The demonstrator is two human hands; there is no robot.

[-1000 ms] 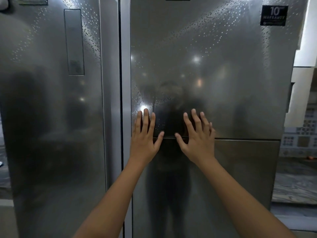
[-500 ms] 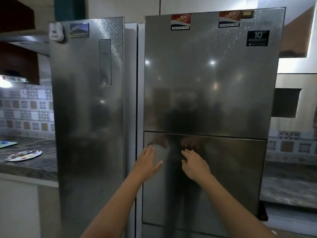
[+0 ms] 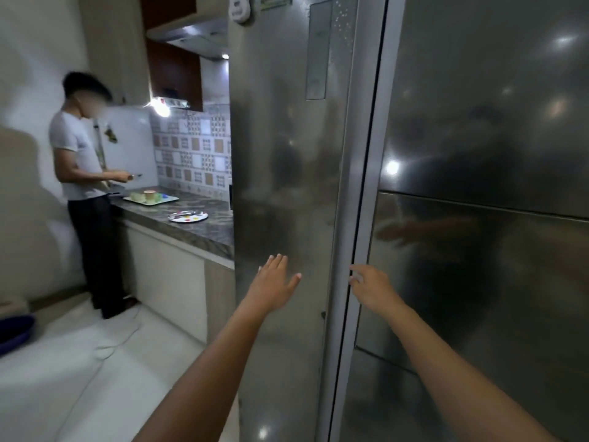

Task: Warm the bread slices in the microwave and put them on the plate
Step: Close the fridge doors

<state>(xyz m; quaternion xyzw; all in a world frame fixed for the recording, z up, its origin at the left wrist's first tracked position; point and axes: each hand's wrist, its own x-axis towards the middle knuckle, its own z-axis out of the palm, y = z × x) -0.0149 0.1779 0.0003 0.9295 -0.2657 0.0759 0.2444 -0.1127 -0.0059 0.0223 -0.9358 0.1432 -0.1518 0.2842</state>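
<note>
Two steel fridge units fill the right of the head view: a tall left fridge and a two-door right fridge. My left hand is stretched out with fingers spread in front of the left fridge, holding nothing. My right hand reaches to the left edge of the right fridge's lower door, fingertips at the gap between the units. A white plate with coloured spots lies on the dark stone counter. No bread or microwave is visible.
Another person in a white shirt stands at the far end of the counter beside a green tray with cups. A white cable trails over the pale floor. A dark blue basin sits at the left edge.
The view has swung left, bringing the counter, plate and the other person into sight. Both hands came off the right fridge's door front and shifted left; the right hand now sits at the door's edge.
</note>
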